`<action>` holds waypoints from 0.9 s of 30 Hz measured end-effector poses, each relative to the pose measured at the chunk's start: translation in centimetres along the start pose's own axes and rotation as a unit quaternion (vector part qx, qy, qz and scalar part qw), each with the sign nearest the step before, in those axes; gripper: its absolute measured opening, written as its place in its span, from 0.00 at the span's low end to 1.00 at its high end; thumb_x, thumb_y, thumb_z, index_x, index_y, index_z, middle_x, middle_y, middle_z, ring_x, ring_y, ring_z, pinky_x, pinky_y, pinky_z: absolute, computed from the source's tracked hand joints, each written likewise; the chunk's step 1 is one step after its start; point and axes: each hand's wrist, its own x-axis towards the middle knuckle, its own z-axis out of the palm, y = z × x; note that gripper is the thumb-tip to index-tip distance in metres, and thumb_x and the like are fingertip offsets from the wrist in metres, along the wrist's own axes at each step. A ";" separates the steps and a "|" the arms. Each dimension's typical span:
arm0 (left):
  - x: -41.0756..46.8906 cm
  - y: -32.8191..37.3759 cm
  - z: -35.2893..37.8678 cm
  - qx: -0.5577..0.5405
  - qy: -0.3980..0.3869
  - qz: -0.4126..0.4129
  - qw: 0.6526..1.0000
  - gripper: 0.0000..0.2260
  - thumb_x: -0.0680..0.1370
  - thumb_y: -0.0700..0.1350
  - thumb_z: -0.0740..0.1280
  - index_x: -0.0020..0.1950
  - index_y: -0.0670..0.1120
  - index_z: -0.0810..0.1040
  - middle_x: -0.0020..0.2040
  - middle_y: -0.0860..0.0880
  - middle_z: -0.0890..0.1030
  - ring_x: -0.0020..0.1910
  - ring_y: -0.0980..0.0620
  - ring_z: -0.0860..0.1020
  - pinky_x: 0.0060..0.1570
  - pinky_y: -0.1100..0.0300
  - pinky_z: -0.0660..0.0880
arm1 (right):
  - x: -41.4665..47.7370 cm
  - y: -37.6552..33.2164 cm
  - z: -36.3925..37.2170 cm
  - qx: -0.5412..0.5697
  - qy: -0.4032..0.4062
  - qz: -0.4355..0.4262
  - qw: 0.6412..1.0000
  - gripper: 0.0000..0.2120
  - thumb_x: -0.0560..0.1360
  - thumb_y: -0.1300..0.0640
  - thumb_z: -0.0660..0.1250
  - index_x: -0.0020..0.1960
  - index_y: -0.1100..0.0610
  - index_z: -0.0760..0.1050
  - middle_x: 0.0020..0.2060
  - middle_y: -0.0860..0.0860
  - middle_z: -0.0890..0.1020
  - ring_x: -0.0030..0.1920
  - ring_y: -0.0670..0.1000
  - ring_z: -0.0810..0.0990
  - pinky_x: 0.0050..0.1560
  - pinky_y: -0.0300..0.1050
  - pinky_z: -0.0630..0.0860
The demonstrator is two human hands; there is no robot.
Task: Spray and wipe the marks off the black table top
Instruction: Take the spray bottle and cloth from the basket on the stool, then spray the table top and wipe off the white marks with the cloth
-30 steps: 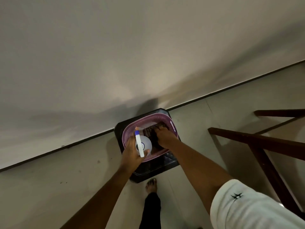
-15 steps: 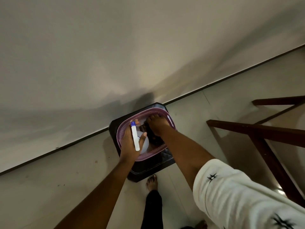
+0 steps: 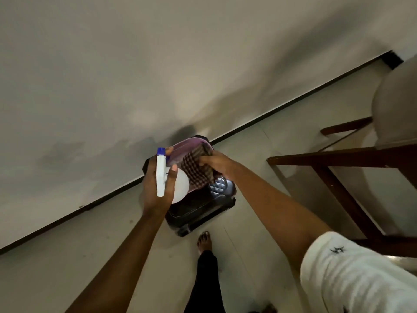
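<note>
While the left hand [image 3: 158, 190] grips the white spray bottle [image 3: 180, 186] around its neck, with the blue nozzle pointing far, the bottle hangs above the left part of the small black table [image 3: 203, 206]. This table stands on the floor near the far wall. A purple basket [image 3: 185, 146] sits on its far part. Just right of the bottle, the right hand [image 3: 216, 162] clenches a checked cloth [image 3: 196, 171] over the basket. Farther right stands a dark wooden frame [image 3: 327, 177].
</note>
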 end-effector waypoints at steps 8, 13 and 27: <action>-12.3 8.9 -0.5 0.006 -0.085 0.128 0.988 0.15 0.74 0.54 0.65 0.57 0.72 0.72 0.48 0.70 0.79 0.48 0.63 0.79 0.49 0.72 0.74 | -22.8 9.8 -4.3 0.468 -0.016 -0.096 0.878 0.29 0.59 0.60 0.77 0.59 0.59 0.74 0.52 0.60 0.81 0.54 0.59 0.78 0.63 0.59 0.69; -23.0 12.6 3.2 -0.038 -0.181 0.133 0.974 0.18 0.70 0.57 0.64 0.60 0.63 0.76 0.51 0.60 0.83 0.50 0.66 0.78 0.50 0.76 0.71 | -35.4 19.0 -6.8 0.602 0.000 -0.180 0.778 0.40 0.49 0.56 0.84 0.60 0.61 0.79 0.57 0.62 0.81 0.54 0.62 0.81 0.57 0.64 0.75; -46.8 22.0 20.1 -0.083 -0.468 0.130 0.870 0.23 0.71 0.49 0.67 0.66 0.49 0.74 0.60 0.51 0.81 0.63 0.47 0.77 0.58 0.51 0.78 | -62.5 40.3 -12.4 0.671 0.213 -0.323 0.632 0.40 0.45 0.49 0.85 0.56 0.57 0.83 0.57 0.61 0.81 0.52 0.62 0.83 0.46 0.62 0.80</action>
